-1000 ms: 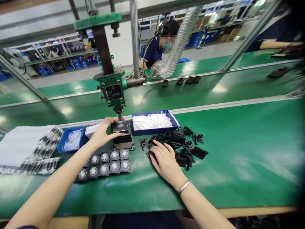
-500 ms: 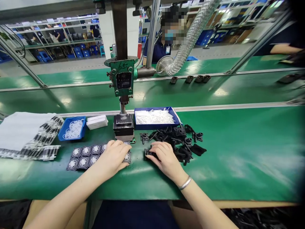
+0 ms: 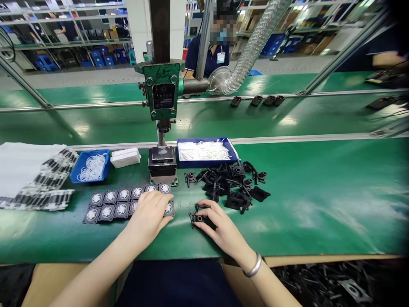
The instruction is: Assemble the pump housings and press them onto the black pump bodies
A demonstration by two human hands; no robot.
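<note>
A wide green surface (image 3: 306, 204) is seen first, with most things set out on its near side. At the back, a tall green and black hand press (image 3: 159, 91) is placed, and a black block (image 3: 162, 165) can be seen under its rod. A white sheet (image 3: 28, 164) with dark strips along its side is laid at the far left. Beside the press, a blue tray (image 3: 207, 163) is filled with thin white sticks (image 3: 204, 150). In front of that tray, a messy pile of black plastic parts (image 3: 223, 181) is heaped. On the other side, a blue bin (image 3: 83, 158) is filled with white rings (image 3: 92, 167).

Near the front, two rows of black squares with white swirls (image 3: 123, 201) are lined up. Their right end is partly covered by the left hand (image 3: 148, 217), which is laid on top; whether any square is held by that grip cannot be told. A silver bracelet (image 3: 254, 265) is worn above the right hand (image 3: 220, 226). That grip is narrow: a small black part (image 3: 198, 218) is pinched by thumb and fingers, just in front of the pile, near the squares.

It seems that one loose part is being picked out. For the next move, a firm pinch and a steady lift are likely needed, with the neat rows kept unbumped.
</note>
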